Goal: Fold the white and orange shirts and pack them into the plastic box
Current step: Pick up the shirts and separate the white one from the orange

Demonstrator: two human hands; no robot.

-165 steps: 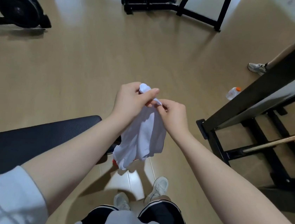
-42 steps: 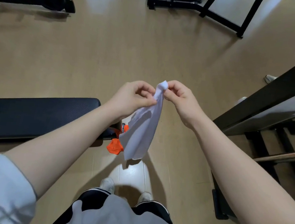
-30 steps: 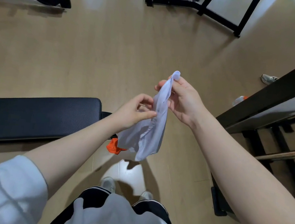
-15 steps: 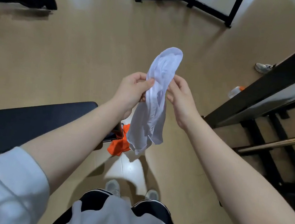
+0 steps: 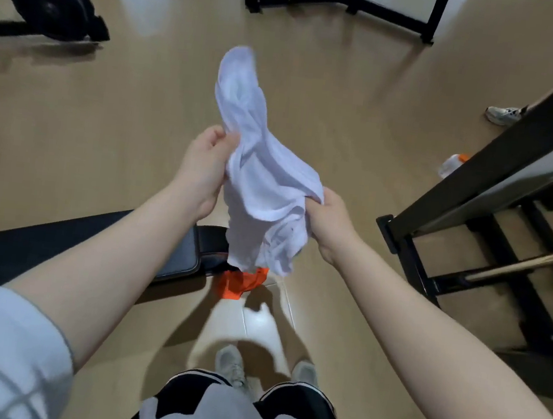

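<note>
We look down past our own grey top and dark, white-striped trousers to two pale sneakers (image 5: 230, 366) planted on the tan floor (image 5: 105, 127) of a gym. Both bare forearms reach forward from short light sleeves. Just beyond our feet, an orange shirt (image 5: 238, 284) lies crumpled at the end of the black padded counter (image 5: 74, 251), partly hidden by the cloth hanging above it; we cannot tell whether it rests on the floor or hangs from the pad.

In mid-air above it we hold the white shirt (image 5: 264, 187), bunched and unfolded. Our right hand (image 5: 330, 225) grips its lower right portion, fingers curled into the fabric. Our left hand (image 5: 203, 170) pinches the left edge higher up, thumb and fingers closed on the cloth. The upper part of the garment rises in a blurred loop above the left hand, while its lower hem dangles over the orange shirt.

To the right stands a black steel rack (image 5: 498, 186) with a brass-coloured bar (image 5: 531, 262). Beyond it a small bottle (image 5: 452, 164) with an orange cap lies on the floor, and another person's sneaker (image 5: 503, 114) shows at the frame's edge. Farther off, a weight plate (image 5: 47, 0) sits at upper left and a black machine base (image 5: 340, 3) at the top.
</note>
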